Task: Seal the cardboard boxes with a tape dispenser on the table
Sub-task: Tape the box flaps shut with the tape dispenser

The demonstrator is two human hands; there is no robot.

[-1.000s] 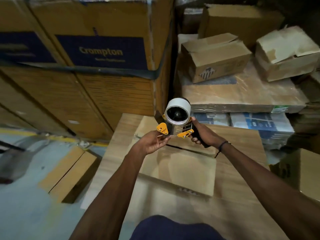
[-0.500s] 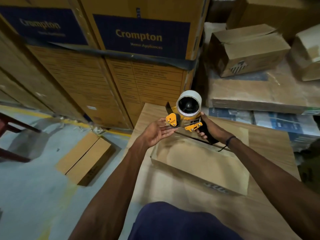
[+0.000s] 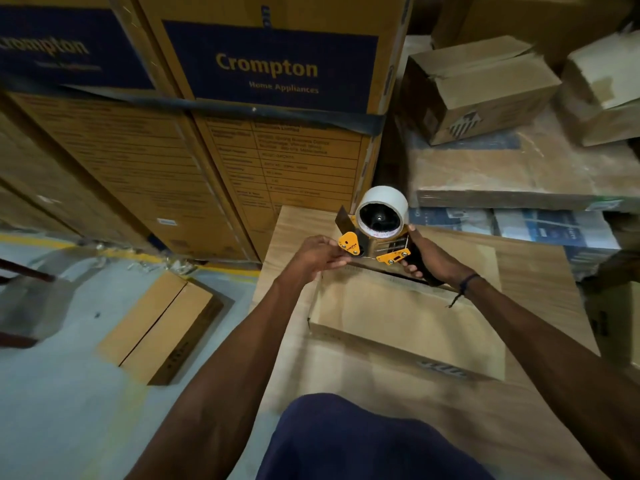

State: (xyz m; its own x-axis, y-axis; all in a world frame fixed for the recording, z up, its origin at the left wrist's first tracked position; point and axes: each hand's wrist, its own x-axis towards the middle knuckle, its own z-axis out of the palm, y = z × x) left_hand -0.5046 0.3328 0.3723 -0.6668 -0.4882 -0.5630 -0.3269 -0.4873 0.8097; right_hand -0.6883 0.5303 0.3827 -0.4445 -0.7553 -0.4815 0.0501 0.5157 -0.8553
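A tape dispenser [image 3: 375, 233] with orange plates and a white tape roll is held upright over the far edge of a flat cardboard box [image 3: 408, 323]. My right hand [image 3: 427, 259] grips its black handle. My left hand [image 3: 318, 254] pinches at the dispenser's front end by the orange plate, where the tape comes out. The box lies on a wooden table [image 3: 540, 271], with a dark gap showing at its far edge.
Tall Crompton cartons [image 3: 270, 71] stand directly behind the table. Loose cardboard boxes [image 3: 474, 88] sit on wrapped stacks at the right. A narrow brown box [image 3: 159, 327] lies on the grey floor at the left. A dark chair frame [image 3: 20, 275] is at the far left.
The view has shifted, so the table and hands sit further right in frame. Both hands stay on the dispenser, which has come down closer to the box's far edge.
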